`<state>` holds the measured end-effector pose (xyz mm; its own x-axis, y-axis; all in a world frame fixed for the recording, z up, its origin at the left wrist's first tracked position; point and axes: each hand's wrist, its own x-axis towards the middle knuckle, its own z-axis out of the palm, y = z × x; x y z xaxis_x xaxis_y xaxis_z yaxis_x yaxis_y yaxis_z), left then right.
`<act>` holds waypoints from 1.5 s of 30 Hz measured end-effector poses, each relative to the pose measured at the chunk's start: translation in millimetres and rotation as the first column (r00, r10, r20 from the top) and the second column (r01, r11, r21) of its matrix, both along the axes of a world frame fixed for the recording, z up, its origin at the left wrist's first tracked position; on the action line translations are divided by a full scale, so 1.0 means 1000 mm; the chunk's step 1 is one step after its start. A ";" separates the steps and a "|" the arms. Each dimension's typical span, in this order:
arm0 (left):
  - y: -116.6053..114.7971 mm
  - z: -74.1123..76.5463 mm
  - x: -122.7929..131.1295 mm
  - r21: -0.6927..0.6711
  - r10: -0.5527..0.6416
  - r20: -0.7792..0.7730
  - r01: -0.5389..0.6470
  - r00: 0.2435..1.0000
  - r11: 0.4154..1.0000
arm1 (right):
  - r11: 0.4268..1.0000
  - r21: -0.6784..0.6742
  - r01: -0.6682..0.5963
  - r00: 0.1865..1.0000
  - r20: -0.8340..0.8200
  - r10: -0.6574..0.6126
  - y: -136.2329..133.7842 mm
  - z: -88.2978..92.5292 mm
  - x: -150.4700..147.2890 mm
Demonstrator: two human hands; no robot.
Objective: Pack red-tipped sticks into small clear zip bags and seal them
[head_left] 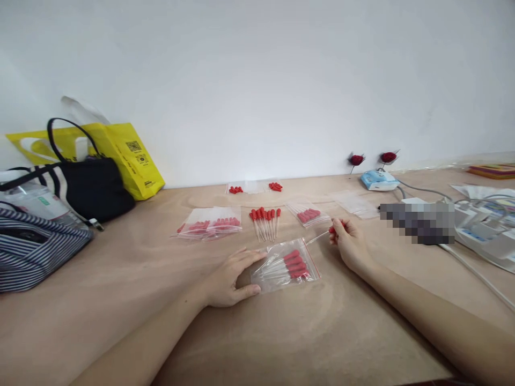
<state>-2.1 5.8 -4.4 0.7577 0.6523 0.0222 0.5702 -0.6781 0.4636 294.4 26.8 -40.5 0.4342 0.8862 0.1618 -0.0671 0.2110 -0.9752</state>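
A clear zip bag (pixel 270 272) lies on the table in front of me, with several red-bulbed droppers (pixel 296 264) inside and its red-striped edge to the right. My left hand (pixel 233 279) rests at the bag's left side, thumb and fingers apart, fingertips touching the plastic. Between the closed fingers of my right hand (pixel 346 240) is one dropper (pixel 318 237), gripped by its red bulb. Its thin clear stem points left, close to the bag's upper right corner. Beyond the bag, several loose droppers (pixel 264 219) lie side by side, bulbs away from me.
Filled bags lie at left (pixel 211 222) and right (pixel 308 213) of the loose droppers, with another bag (pixel 255 186) by the wall. Flat plastic bags (pixel 356 205), a blue tissue pack (pixel 380 180) and a power strip (pixel 486 230) with cables stand right. Handbags (pixel 90 187) and a yellow bag (pixel 134 166) stand left.
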 end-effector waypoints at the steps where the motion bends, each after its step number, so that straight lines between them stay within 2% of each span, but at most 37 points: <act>1: 0.000 0.000 0.000 0.001 -0.001 0.001 0.001 1.000 1.000 | 1.000 0.003 -0.029 0.999 -0.040 0.029 -0.001 0.000 -0.002; 4: 0.001 -0.001 0.000 -0.001 -0.003 0.002 0.003 1.000 1.000 | 0.980 0.032 -0.195 0.968 -0.152 0.198 -0.005 0.000 -0.010; 8: 0.001 0.000 0.001 0.004 -0.013 0.009 0.013 1.000 1.000 | 0.900 0.034 -0.434 0.875 -0.220 0.430 -0.011 0.003 -0.017; 11: 0.000 0.001 0.002 0.006 -0.015 0.012 0.015 1.000 1.000 | 0.831 -0.038 -0.554 0.825 -0.161 0.542 -0.012 0.004 -0.018; 14: 0.000 0.001 0.003 0.013 -0.024 0.024 0.023 0.999 1.000 | 0.776 -0.120 -0.619 0.783 -0.025 0.621 -0.013 0.005 -0.019; 18: 0.000 0.001 0.002 0.023 -0.028 0.026 0.028 0.999 0.999 | 0.760 -0.224 -0.610 0.767 0.075 0.638 -0.013 0.009 -0.023; 23: 0.000 0.001 0.002 0.029 -0.022 0.023 0.021 1.000 0.999 | 0.726 -0.272 -0.631 0.747 0.039 0.664 -0.014 0.011 -0.025; 32: 0.000 0.001 0.002 0.017 -0.020 0.021 0.019 1.000 1.000 | 0.791 -0.298 -0.534 0.806 0.105 0.583 -0.008 0.003 -0.033; 35: 0.000 0.000 0.002 0.017 -0.023 0.016 0.023 1.000 1.000 | 0.769 -0.284 -0.572 0.781 0.099 0.617 -0.008 0.003 -0.032; 37: 0.000 0.000 0.001 0.018 -0.024 0.023 0.024 0.999 1.000 | 0.807 -0.272 -0.524 0.807 0.146 0.573 -0.006 0.005 -0.029; 40: 0.000 0.000 0.002 0.019 -0.033 0.032 0.033 0.999 0.999 | 0.905 -0.253 -0.341 0.880 0.254 0.402 0.001 0.010 -0.023; 42: 0.000 0.001 0.003 0.015 -0.038 0.037 0.037 0.999 0.999 | 0.901 -0.255 -0.350 0.851 0.316 0.420 0.006 0.011 -0.022; 45: 0.000 0.003 0.003 0.008 -0.055 0.058 0.054 0.997 0.998 | 0.829 -0.288 -0.480 0.745 0.366 0.558 0.010 0.007 -0.026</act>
<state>1.2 5.5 -1.6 0.7893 0.6098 0.0717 0.5044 -0.7106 0.4904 268.1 37.0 -33.0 -0.1767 0.9831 0.0469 0.3009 0.0993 -0.9485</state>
